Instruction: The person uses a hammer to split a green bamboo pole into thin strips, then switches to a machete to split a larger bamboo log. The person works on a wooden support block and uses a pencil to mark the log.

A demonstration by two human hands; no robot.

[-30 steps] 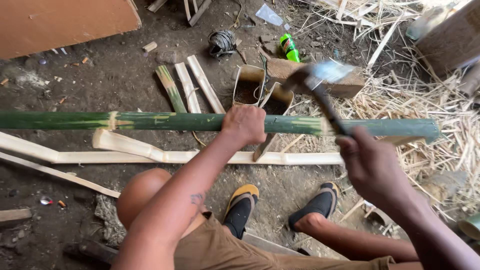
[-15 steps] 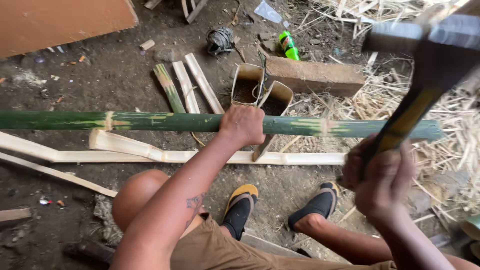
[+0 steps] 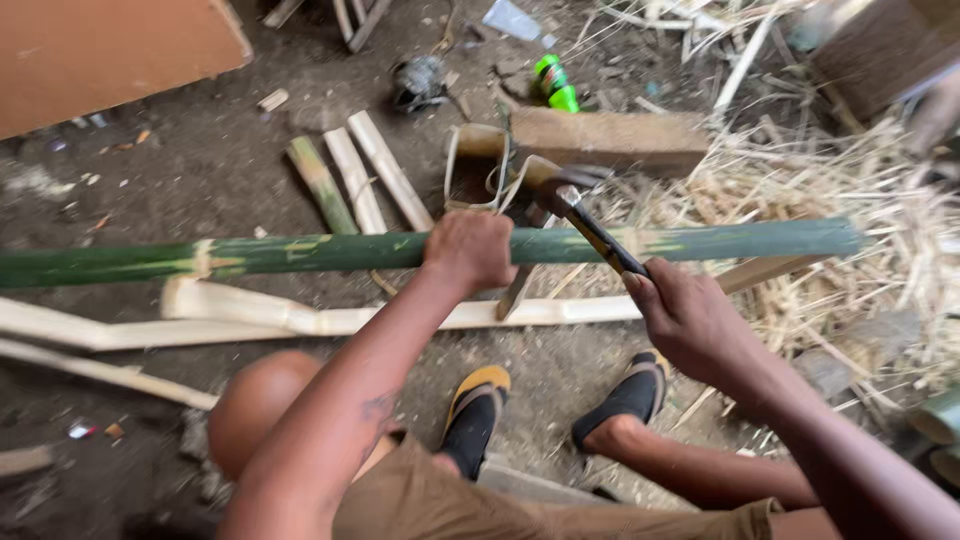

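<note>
A long green bamboo pole lies across the view, left to right, above the ground. My left hand grips it near its middle. My right hand holds a chopping tool by its dark handle; the blurred blade end is down at the pole, just right of my left hand. My knee and both feet in black and yellow sandals are below the pole.
Pale split bamboo strips lie on the dirt under the pole, more cut pieces behind it. A wooden block, a green bottle, cut bamboo tubes and a heap of straw-like shavings lie beyond.
My right hand swung the chopping tool up high to the right, then brought it down onto the pole beside my left hand. My left hand kept its grip.
</note>
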